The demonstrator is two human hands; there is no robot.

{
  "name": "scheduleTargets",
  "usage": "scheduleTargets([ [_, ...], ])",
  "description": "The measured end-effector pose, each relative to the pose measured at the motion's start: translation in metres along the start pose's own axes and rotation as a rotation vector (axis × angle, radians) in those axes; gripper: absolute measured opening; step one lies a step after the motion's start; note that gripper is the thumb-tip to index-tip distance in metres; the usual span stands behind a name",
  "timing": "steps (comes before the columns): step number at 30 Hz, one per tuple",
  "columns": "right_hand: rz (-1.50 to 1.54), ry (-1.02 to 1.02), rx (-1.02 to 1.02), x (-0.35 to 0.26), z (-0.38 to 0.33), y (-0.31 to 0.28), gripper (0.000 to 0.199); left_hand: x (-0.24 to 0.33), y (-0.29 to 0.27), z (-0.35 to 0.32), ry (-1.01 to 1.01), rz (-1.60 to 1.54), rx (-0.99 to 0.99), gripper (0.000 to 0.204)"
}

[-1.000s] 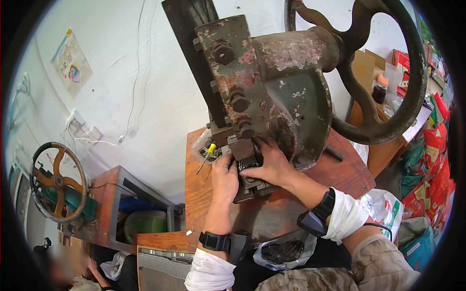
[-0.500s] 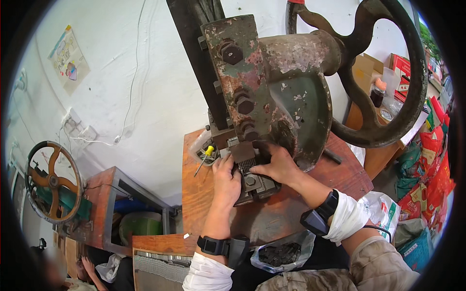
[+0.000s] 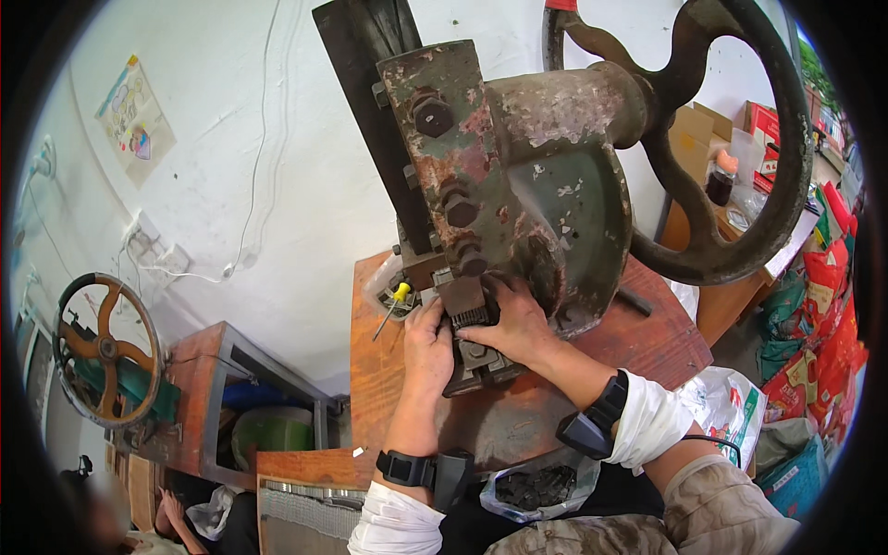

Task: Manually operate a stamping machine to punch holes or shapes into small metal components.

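Note:
A worn green-and-brown hand press [image 3: 453,176] stands in front of me. Its square punch [image 3: 462,296] hangs over a small dark ribbed metal piece [image 3: 470,318] on the bolted die base [image 3: 476,355]. My left hand [image 3: 428,353] is at the left side of that piece, fingers pressed together and pointing away from me; what lies under its fingertips is hidden. From the right, my right hand [image 3: 518,324] reaches around the piece, thumb across its near side and fingers behind, partly hidden by the press. A yellow-handled screwdriver [image 3: 393,307] leans on a plastic tub [image 3: 381,277] left of the die.
The press's large handwheel [image 3: 803,139] rises at the right. A bag of dark metal pieces [image 3: 538,487] lies near my lap. Another wheeled press [image 3: 106,350] stands at far left, with a person's hand [image 3: 173,511] below it. Red bags [image 3: 823,305] pile up at right.
The press's bolted block and punch sit slightly lower. My right thumb has slid left across the near side of the ribbed piece. My left hand stays nearly in place.

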State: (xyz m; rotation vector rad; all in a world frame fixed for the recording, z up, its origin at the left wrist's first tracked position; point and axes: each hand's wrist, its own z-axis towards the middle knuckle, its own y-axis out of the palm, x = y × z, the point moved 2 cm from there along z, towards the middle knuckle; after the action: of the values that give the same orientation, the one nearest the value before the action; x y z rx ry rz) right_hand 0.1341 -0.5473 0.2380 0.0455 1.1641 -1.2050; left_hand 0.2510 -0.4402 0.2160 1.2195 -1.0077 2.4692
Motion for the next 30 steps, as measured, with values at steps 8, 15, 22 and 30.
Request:
scheduleTargets([
  [8,-0.017,-0.065,0.066,0.004,-0.015,-0.006,0.053,-0.002,0.0,-0.001,0.044,0.13,0.034,0.033],
  [15,-0.068,-0.248,0.213,0.005,-0.017,-0.004,0.034,0.004,0.002,-0.003,0.049,0.113,0.034,0.033],
  [22,0.077,-0.208,0.134,0.008,-0.018,-0.008,0.035,0.003,0.002,-0.004,0.088,0.097,0.053,0.032],
  [30,0.142,-0.111,0.078,0.012,-0.01,-0.006,0.037,0.005,0.001,-0.004,0.071,0.092,0.051,0.033],
])
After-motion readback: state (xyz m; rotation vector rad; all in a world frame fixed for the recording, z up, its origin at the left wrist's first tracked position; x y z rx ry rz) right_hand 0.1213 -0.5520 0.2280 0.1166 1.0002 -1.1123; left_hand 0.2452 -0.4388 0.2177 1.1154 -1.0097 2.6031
